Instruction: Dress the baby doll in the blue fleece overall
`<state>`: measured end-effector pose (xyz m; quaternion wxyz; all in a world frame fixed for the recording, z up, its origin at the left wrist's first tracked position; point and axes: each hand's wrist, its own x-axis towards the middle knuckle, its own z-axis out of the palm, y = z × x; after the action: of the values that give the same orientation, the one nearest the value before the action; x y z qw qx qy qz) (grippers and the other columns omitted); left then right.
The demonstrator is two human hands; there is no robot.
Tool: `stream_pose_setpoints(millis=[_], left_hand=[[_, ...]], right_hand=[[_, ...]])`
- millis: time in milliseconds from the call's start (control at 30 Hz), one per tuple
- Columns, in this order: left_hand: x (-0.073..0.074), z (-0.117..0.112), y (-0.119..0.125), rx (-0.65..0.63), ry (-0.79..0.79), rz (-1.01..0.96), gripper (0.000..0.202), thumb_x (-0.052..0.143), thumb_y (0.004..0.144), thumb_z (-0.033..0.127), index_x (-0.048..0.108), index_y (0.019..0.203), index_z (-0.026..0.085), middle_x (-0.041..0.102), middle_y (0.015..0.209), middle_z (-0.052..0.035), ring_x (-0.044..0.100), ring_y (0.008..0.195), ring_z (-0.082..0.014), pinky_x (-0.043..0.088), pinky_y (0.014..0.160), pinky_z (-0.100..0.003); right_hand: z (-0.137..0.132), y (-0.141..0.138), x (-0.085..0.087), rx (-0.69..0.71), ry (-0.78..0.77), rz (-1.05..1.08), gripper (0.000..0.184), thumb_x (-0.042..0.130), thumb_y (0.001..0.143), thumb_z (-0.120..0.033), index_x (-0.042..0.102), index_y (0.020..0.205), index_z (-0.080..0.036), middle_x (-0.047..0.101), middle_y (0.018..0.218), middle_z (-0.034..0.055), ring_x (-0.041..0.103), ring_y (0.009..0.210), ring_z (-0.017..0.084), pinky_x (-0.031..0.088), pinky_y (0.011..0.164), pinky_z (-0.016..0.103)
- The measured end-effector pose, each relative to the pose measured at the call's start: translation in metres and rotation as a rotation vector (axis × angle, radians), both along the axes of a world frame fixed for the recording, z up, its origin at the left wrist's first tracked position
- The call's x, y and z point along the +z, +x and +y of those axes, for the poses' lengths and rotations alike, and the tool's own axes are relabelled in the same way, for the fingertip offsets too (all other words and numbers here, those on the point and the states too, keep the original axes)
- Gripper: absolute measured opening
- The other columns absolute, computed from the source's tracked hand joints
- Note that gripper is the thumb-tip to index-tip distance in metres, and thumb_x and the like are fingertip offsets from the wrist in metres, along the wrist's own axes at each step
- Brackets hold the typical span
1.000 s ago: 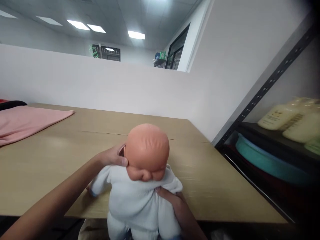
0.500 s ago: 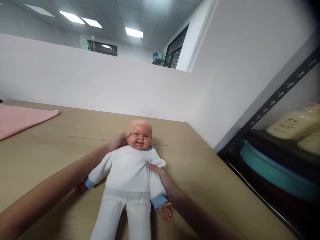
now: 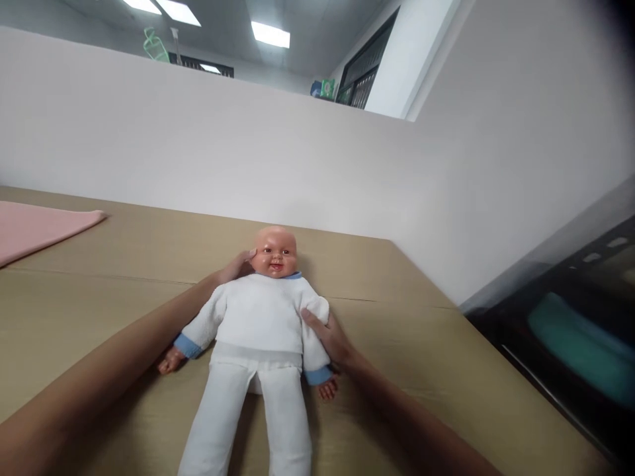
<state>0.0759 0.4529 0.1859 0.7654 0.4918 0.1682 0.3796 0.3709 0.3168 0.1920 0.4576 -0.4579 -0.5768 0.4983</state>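
I see the doll (image 3: 260, 317) face up on the bench (image 3: 342, 268), lengthwise toward the wall (image 3: 223, 145), between left hand (image 3: 243, 264), cupping its head (image 3: 272, 237), and right hand (image 3: 331, 336), gripping its sleeve (image 3: 312, 349); pink cloth (image 3: 40, 228) lies well left of the doll.

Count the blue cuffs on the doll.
2: one cuff beside the left arm, another cuff below the right hand. The trousers run out of frame, so more may be hidden.
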Motion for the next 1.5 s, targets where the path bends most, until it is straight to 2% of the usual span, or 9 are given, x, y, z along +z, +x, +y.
stream_pose_setpoints(millis=[133,233,300,533,667,967,1167,1367,1500], left_hand=[[-0.010,0.002,-0.006,0.109,-0.059,0.018,0.075,0.080,0.094,0.068,0.079,0.144,0.012,0.074,0.158,-0.0163,0.050,0.165,-0.0452,0.039,0.140,-0.052],[-0.011,-0.001,-0.006,0.144,-0.089,0.074,0.071,0.078,0.097,0.066,0.079,0.144,0.012,0.073,0.159,-0.0147,0.052,0.165,-0.0433,0.041,0.139,-0.050],[-0.011,-0.001,-0.004,0.152,-0.121,0.081,0.073,0.078,0.097,0.067,0.078,0.145,0.013,0.075,0.157,-0.0154,0.055,0.162,-0.0445,0.043,0.138,-0.052],[-0.011,-0.001,0.004,0.062,-0.110,0.016,0.067,0.072,0.107,0.063,0.071,0.157,0.020,0.078,0.153,-0.0137,0.061,0.158,-0.0398,0.038,0.141,-0.051],[-0.011,0.000,0.002,0.082,-0.115,0.033,0.068,0.072,0.108,0.062,0.068,0.161,0.021,0.076,0.156,-0.0139,0.063,0.156,-0.0394,0.039,0.141,-0.051],[-0.022,0.016,-0.001,-0.047,-0.099,0.038,0.065,0.077,0.102,0.064,0.081,0.142,0.014,0.078,0.151,-0.0182,0.058,0.159,-0.0456,0.041,0.138,-0.059],[-0.015,0.008,0.007,0.146,-0.071,-0.027,0.058,0.083,0.102,0.051,0.074,0.152,0.023,0.072,0.162,-0.0114,0.058,0.161,-0.0410,0.041,0.139,-0.055],[-0.026,0.011,0.008,0.163,-0.118,0.020,0.064,0.081,0.103,0.058,0.069,0.156,0.023,0.068,0.167,-0.0128,0.055,0.163,-0.0398,0.038,0.141,-0.054],[-0.033,0.015,0.005,0.206,-0.109,-0.016,0.066,0.078,0.108,0.049,0.060,0.166,0.022,0.064,0.171,-0.0142,0.053,0.165,-0.0363,0.033,0.143,-0.052]], right_hand=[[0.008,0.013,-0.004,-0.013,0.144,-0.260,0.062,0.063,0.105,-0.077,0.080,0.125,-0.021,0.085,0.130,0.0128,0.076,0.127,0.037,0.060,0.116,0.051],[0.009,0.016,-0.006,-0.069,0.219,-0.287,0.059,0.061,0.110,-0.068,0.067,0.149,-0.024,0.074,0.154,0.0121,0.068,0.145,0.033,0.052,0.127,0.049],[0.009,0.016,-0.007,-0.075,0.232,-0.288,0.059,0.061,0.110,-0.065,0.064,0.153,-0.025,0.070,0.160,0.0123,0.064,0.150,0.033,0.049,0.130,0.049],[0.014,0.017,-0.010,-0.056,0.178,-0.361,0.053,0.056,0.112,-0.065,0.073,0.145,-0.027,0.078,0.147,0.0118,0.071,0.140,0.037,0.055,0.122,0.047],[0.015,0.018,-0.012,-0.067,0.181,-0.386,0.054,0.056,0.111,-0.068,0.075,0.142,-0.028,0.080,0.142,0.0115,0.073,0.135,0.039,0.059,0.118,0.049],[0.021,0.024,-0.015,-0.047,0.233,-0.431,0.048,0.057,0.112,-0.062,0.076,0.139,-0.028,0.080,0.143,0.0121,0.075,0.133,0.037,0.057,0.120,0.049],[0.022,0.023,-0.015,-0.069,0.242,-0.442,0.044,0.059,0.111,-0.058,0.077,0.136,-0.026,0.083,0.138,0.0114,0.077,0.127,0.036,0.059,0.117,0.048],[0.021,0.024,-0.016,-0.057,0.252,-0.445,0.045,0.057,0.112,-0.057,0.076,0.136,-0.023,0.081,0.141,0.0137,0.077,0.128,0.035,0.057,0.118,0.048],[0.021,0.023,-0.016,-0.046,0.238,-0.446,0.043,0.057,0.112,-0.056,0.075,0.136,-0.025,0.081,0.140,0.0121,0.076,0.127,0.033,0.056,0.117,0.048]])
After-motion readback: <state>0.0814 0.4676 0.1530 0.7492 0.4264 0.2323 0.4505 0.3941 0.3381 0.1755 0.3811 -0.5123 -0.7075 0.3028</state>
